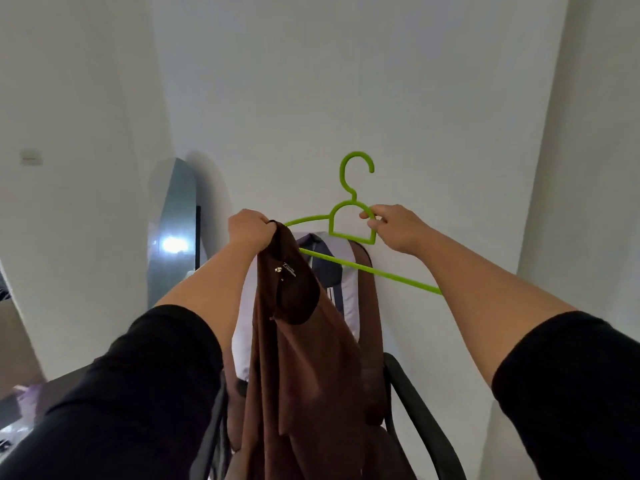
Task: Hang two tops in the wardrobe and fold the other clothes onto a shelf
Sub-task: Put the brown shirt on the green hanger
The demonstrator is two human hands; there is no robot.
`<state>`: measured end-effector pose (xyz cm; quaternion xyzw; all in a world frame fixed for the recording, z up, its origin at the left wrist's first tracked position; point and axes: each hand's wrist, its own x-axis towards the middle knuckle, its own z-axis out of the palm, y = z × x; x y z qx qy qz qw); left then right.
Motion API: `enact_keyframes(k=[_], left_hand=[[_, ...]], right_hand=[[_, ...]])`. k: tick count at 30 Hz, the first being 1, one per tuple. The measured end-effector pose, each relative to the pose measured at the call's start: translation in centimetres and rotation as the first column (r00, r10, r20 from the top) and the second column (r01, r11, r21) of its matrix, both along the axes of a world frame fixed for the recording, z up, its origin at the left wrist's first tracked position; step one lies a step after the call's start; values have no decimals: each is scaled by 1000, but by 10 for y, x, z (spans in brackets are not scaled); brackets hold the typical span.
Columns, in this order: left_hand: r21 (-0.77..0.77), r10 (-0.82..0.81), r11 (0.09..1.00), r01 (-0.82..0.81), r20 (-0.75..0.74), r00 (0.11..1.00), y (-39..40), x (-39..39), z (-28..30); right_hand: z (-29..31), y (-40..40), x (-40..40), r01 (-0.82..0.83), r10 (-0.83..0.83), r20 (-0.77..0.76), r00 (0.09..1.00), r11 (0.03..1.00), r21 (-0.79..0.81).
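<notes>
A brown top (304,358) hangs down in front of me, bunched at its shoulder in my left hand (250,230). One end of a bright green plastic hanger (349,223) runs into the top's neck opening; its lower bar slants down to the right. My right hand (394,228) pinches the hanger's upper frame just below the hook. Behind the brown top a white and dark blue garment (341,271) shows, partly hidden.
A dark chair armrest (415,403) stands lower right of the clothes. A tall arched mirror (171,230) leans on the white wall to the left. A dark surface (52,389) with small items lies at far left.
</notes>
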<state>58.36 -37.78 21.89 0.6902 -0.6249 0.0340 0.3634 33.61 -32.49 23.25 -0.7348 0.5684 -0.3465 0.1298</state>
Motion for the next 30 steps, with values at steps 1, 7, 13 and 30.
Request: enact_keyframes(k=[1, 7, 13, 30], left_hand=[[17, 9, 1000, -9, 25, 1000, 0, 2, 0], [105, 145, 982, -160, 134, 980, 3, 12, -7], [116, 139, 983, -145, 62, 988, 5, 6, -19], [-83, -226, 973, 217, -135, 965, 11, -21, 1]], right_hand=[[3, 3, -6, 0, 1, 36, 999, 1000, -13], [25, 26, -30, 20, -18, 48, 999, 999, -34], [29, 38, -37, -10, 8, 29, 1000, 997, 75], [19, 33, -34, -38, 38, -38, 999, 999, -1]])
